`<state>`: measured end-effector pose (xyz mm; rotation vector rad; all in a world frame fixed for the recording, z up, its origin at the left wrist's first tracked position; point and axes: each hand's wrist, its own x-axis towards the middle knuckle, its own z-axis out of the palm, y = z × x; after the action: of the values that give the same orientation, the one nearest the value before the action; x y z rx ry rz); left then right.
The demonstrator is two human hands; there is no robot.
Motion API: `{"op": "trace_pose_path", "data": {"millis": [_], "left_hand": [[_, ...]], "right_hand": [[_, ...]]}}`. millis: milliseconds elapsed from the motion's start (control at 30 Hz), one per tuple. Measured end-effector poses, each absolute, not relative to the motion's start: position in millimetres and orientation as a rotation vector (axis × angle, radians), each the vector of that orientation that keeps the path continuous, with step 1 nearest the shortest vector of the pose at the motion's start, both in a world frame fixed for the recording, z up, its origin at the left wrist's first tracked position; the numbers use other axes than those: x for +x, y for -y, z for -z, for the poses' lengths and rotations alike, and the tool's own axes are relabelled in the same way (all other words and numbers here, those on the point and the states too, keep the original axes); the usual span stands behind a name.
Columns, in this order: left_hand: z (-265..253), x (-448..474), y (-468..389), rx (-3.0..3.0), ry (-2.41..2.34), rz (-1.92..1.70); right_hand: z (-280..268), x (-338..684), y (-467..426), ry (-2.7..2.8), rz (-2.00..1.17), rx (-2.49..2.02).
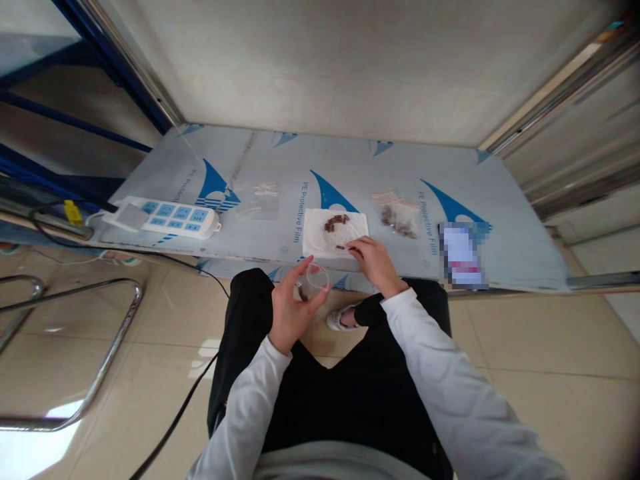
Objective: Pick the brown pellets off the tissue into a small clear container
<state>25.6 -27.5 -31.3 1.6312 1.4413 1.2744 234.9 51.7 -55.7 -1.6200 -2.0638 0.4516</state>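
My left hand (290, 305) is closed around a clear plastic cup (317, 276) with a round rim, held tilted just in front of the table's edge. Something dark shows low in the cup, partly behind my fingers. On the table lies a white paper sheet (313, 233) with a cluster of small dark brown rod-like pieces (331, 225) on it. My right hand (376, 263) reaches over the sheet's near right corner, thumb and fingers pinched on a small dark brown piece (350, 249). One more such piece (340, 247) lies just left of the fingertips.
To the right are clear zip bags (400, 217) with brown contents and a phone (461, 257). Left of the sheet lie flat clear bags (264, 200) and a white power strip (170, 217) with a cable. The table (270, 150) is covered in printed protective film.
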Motion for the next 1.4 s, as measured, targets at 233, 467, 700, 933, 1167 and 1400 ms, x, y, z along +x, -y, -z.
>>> {"op": "trace_pose_path", "data": {"millis": [233, 467, 700, 933, 1167, 1400], "left_hand": [[32.9, 27.6, 27.2, 1.613, -1.415, -1.274], [30.1, 31.9, 30.8, 1.688, -1.341, -1.278], [32.2, 30.6, 33.8, 1.696, -1.311, -1.280], [28.8, 30.9, 35.2, 1.640, -1.392, -1.291], [30.0, 26.0, 33.9, 1.628, -1.399, -1.293], [31.0, 27.3, 32.2, 1.653, -1.356, -1.310]], "right_hand": [[18.7, 222.9, -27.9, 1.698, -0.501, -1.486], [-26.7, 181.7, 39.3, 1.552, -0.725, -1.393], [-27.1, 184.3, 33.4, 1.812, -0.699, -1.258], [34.1, 215.8, -23.1, 1.831, -0.404, -1.594], [57.4, 212.7, -46.1, 2.033, -0.272, -1.710], [-18.9, 199.9, 5.5, 1.747, -0.590, -1.415]]}}
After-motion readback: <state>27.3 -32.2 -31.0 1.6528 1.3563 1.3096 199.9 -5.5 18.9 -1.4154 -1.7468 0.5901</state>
